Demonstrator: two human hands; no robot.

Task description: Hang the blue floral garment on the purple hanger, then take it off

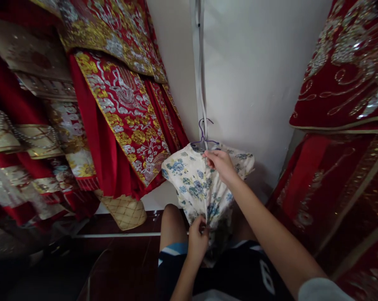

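Observation:
A white blouse with a blue floral print (189, 175) hangs in front of me on a purple hanger (202, 136). My right hand (218, 163) pinches the front edge of the blouse just below the neckline. Lower down, my left hand (199, 234) has its fingers closed on the same front edge near the waist. Between the two hands the front edge runs almost straight up and down. The lower part of the blouse falls into shadow between my knees, and its hem is hard to make out.
Embroidered red and gold garments (126, 104) hang on the left. More beaded red garments (342, 83) hang on the right. A pale strap (202, 75) runs down the white wall (251, 62) to the hanger. Dark red tiles (126, 259) cover the floor.

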